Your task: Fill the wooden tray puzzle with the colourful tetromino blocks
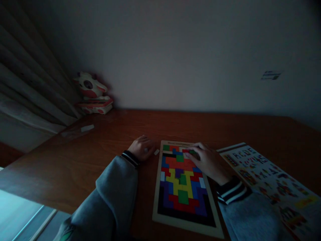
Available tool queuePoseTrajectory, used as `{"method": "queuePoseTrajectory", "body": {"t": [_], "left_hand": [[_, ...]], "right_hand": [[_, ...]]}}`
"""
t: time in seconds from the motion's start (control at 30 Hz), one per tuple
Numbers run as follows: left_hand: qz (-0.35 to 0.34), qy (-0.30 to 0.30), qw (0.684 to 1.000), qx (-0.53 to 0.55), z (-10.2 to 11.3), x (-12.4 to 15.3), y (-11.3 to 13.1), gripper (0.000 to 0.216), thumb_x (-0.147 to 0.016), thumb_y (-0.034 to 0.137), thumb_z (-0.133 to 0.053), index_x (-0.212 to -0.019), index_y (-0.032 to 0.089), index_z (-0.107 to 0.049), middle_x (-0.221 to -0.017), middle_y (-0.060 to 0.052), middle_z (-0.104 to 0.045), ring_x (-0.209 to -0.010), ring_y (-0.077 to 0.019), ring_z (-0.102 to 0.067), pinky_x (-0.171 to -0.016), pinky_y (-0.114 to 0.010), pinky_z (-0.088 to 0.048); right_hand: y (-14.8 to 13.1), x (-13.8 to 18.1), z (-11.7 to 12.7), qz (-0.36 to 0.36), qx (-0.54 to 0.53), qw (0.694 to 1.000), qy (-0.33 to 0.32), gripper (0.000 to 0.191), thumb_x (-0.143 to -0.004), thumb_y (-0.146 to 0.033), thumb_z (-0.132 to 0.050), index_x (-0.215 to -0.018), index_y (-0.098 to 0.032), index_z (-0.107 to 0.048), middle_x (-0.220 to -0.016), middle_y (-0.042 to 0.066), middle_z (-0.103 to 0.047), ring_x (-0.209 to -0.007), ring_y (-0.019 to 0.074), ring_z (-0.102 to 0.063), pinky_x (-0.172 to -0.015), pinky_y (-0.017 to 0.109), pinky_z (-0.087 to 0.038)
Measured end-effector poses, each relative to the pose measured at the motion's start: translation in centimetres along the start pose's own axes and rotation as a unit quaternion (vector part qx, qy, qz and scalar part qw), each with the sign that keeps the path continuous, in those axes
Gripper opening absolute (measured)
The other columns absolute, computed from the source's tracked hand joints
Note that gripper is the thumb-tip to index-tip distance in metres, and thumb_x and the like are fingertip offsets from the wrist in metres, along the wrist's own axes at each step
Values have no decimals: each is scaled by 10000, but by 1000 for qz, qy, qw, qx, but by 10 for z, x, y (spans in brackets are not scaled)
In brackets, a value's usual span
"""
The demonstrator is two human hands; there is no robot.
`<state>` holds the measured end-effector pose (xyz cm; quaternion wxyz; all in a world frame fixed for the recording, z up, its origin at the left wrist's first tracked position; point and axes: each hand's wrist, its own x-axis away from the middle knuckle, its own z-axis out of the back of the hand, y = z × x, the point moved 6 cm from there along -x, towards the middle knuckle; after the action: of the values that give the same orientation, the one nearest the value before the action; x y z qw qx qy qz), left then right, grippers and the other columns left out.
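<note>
A shallow wooden puzzle board lies flat on the table, filled with coloured block pieces in red, blue, green, yellow, purple, black and white. At its upper right, my right hand reaches over the rim, thumb and forefinger set around a red puzzle piece. Part of the top rows is hidden under that hand. My left hand rests palm down on the table just left of the board, fingers loosely laid out. Beside its fingertips lies a small white piece; another pale spot shows at the hand.
A printed pattern sheet lies right of the board, partly under my right sleeve. At the far left corner of the brown table stands a cow-shaped toy, with a white strip nearer. A curtain hangs at left.
</note>
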<state>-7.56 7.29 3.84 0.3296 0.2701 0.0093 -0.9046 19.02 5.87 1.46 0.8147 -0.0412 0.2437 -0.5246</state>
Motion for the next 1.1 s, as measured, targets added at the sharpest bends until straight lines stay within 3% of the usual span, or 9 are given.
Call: {"method": "queuePoseTrajectory", "body": {"t": [0.4, 0.67, 0.9, 1.1], "left_hand": [[-4, -3, 999, 48, -11, 0, 8, 275, -930, 236, -528, -1172, 189, -651, -1140, -83, -725, -1001, -226, -673, -916, -410, -529], [24, -14, 999, 19, -23, 1, 11, 317, -936, 274, -537, -1222, 191, -645, -1253, -106, -677, -1140, -256, -613, -953, -434, -499], [18, -60, 998, -8, -23, -3, 21, 278, -957, 329, -519, -1164, 213, -665, -1349, -90, -616, -1229, -272, -548, -973, -442, -463], [31, -57, 998, -9, -19, -4, 20, 289, -949, 338, -524, -1168, 193, -643, -1305, -110, -634, -1188, -279, -559, -955, -439, -464]], "right_hand": [[1, 0, 2, -23, -71, 997, 20, 235, -889, -469, -618, -981, -258, -663, -1019, 58, -705, -961, 251, -679, -827, 406, -518], [0, 0, -2, -37, -123, 992, 19, 212, -885, -445, -616, -1002, -270, -644, -968, 35, -753, -882, 225, -717, -762, 372, -549], [-3, -1, 2, -36, -115, 993, 19, 179, -870, -417, -641, -979, -275, -657, -935, 36, -762, -849, 228, -727, -764, 384, -563], [-2, -1, 0, -41, -148, 988, 20, 160, -890, -403, -613, -966, -266, -649, -885, 34, -757, -807, 213, -726, -715, 344, -564]]}}
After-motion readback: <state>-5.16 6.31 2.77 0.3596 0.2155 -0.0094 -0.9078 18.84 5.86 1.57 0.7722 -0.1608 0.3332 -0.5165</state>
